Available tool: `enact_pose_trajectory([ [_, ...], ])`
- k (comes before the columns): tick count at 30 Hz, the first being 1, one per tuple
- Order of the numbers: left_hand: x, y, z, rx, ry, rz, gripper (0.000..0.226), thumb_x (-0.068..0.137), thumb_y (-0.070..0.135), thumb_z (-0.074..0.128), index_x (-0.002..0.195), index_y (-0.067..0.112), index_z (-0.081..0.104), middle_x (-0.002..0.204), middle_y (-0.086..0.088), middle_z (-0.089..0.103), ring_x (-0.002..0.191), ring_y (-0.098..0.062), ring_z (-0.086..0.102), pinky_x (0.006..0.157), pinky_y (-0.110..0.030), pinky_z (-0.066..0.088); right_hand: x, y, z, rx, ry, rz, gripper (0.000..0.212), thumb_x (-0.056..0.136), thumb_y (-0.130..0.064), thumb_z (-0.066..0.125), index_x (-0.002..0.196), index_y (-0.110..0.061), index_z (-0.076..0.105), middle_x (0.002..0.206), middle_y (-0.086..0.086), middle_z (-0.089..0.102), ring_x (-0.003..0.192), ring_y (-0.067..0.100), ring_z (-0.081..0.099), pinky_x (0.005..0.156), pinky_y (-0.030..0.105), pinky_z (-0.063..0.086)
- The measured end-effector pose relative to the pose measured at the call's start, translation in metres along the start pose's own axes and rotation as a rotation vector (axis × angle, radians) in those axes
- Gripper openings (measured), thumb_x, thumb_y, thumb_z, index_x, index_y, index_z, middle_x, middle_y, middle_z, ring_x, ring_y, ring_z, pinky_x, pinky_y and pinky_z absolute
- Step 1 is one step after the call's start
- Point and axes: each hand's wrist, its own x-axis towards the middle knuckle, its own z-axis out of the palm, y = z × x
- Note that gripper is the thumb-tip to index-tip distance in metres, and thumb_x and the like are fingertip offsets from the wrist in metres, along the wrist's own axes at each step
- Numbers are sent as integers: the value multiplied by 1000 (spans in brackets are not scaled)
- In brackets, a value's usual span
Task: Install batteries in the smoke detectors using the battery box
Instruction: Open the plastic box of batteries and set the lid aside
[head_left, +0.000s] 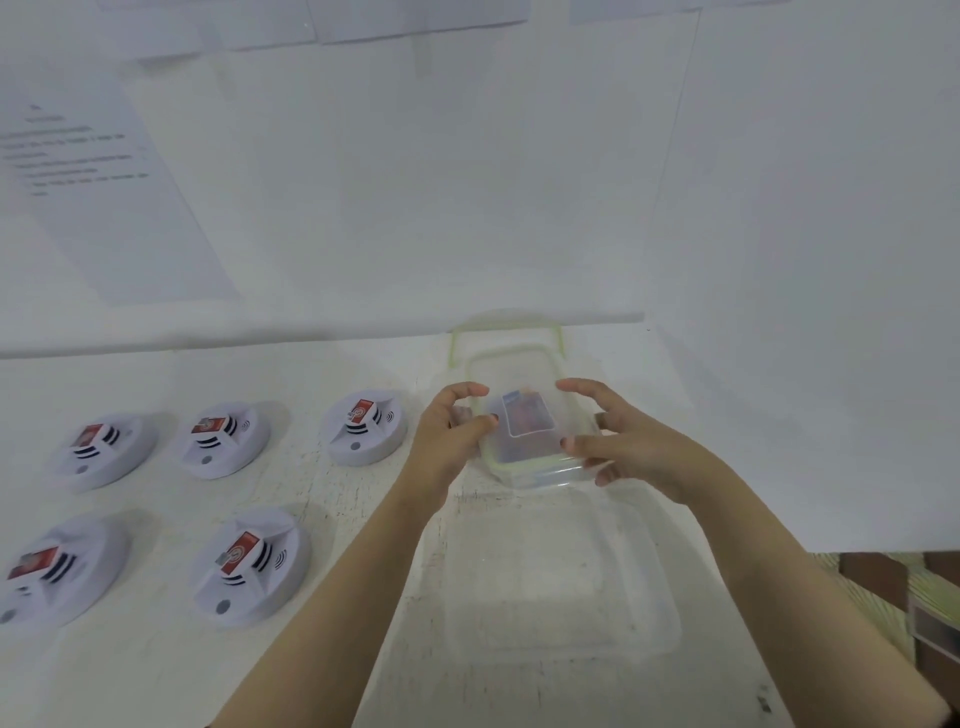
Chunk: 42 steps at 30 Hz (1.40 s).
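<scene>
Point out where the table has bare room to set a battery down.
Bare table runs between the smoke detectors and the back wall, and along the near edge in front of them. Crowded: five detectors fill the left; the battery box and a clear tray take the middle.

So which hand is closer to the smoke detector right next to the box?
Left. The left hand is just right of that smoke detector; the right hand is on the battery box's far side from it.
</scene>
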Motion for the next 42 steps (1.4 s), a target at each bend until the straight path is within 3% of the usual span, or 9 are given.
enact_pose_trajectory([
  [4,4,8,-8,52,40,29,31,86,7,64,99,36,60,122,0,53,96,-17,54,88,-30,45,6,-12,-10,-99,-29,-68,52,87,-1,57,120,-41,51,123,-4,50,90,13,55,78,30,47],
  [8,7,22,-24,-8,-23,-8,22,76,20,65,95,29,69,107,-2,66,98,-24,58,93,-39,44,17,-24,-29,-129,41,-65,53,83,7,56,112,-38,59,134,-1,49,111,12,53,85,29,47],
  [15,-7,15,-32,127,-74,-50,20,63,24,68,83,30,70,93,-6,54,84,-24,48,69,-32,44,24,-25,-27,-233,364,235,39,91,-35,61,125,-19,49,84,12,61,54,25,61,50,29,55],
  [20,-18,11,-33,216,-51,-66,15,85,14,70,93,27,69,78,-4,40,66,-15,43,61,-22,44,18,-17,-20,-166,503,134,30,89,-28,62,114,-14,52,80,6,64,58,17,58,55,25,49],
  [25,-19,21,-48,219,-42,-55,23,93,4,54,97,20,69,73,3,50,67,-11,45,61,-19,41,-2,-5,-22,17,432,-43,7,89,-12,60,93,-16,55,71,3,59,64,18,52,69,28,45],
  [30,-15,30,-65,-192,-102,-33,43,76,-19,43,93,8,72,86,-3,72,77,-17,60,64,-17,53,-15,6,-32,383,153,-261,37,80,13,44,97,-11,67,93,6,65,82,19,60,82,32,47],
  [35,-7,43,-67,-357,-198,74,47,59,-18,66,91,13,79,92,-4,75,81,-9,70,72,-15,54,-9,1,-46,393,81,-351,56,60,-33,86,112,-22,70,111,-1,68,100,14,64,89,24,51],
  [38,-1,53,-62,-227,-112,144,32,70,6,77,101,14,73,87,3,74,78,-7,69,70,-16,55,-2,-13,-48,384,221,-380,51,54,-51,84,98,-28,76,82,-10,65,74,4,59,74,19,50],
  [42,23,67,-52,198,124,220,13,95,25,59,90,19,70,95,8,66,67,5,62,56,-18,55,20,-38,-47,281,452,-359,12,79,-37,66,76,-31,76,88,-14,71,77,4,60,70,23,47],
])
